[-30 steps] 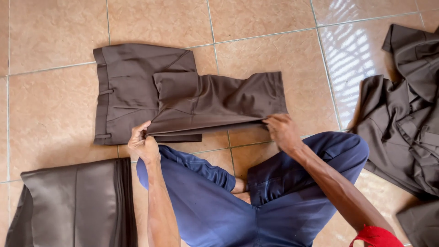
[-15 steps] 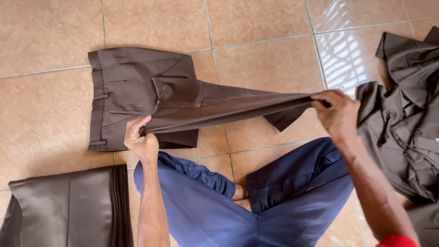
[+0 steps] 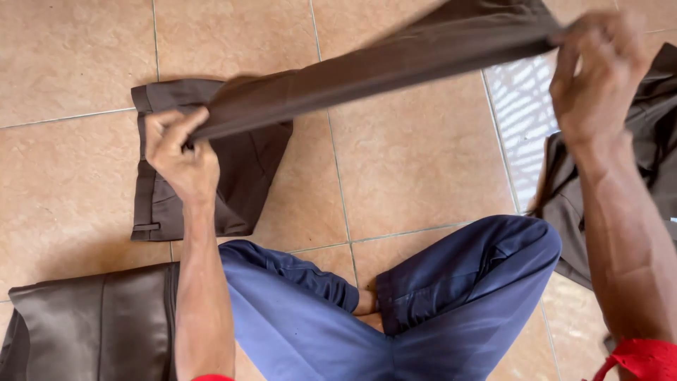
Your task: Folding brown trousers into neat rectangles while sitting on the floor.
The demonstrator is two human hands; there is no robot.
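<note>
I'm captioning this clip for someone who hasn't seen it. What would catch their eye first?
A pair of dark brown trousers lies on the tan floor tiles, one leg pulled taut in the air between the left hand at centre left and the right hand at top right. Below sit the person's crossed legs in blue trousers, with a folded dark garment at bottom left.

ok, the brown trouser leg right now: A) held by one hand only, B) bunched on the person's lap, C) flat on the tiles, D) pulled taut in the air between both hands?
D: the left hand and right hand each grip the brown trouser leg, stretched clear of the tiled floor.
</note>
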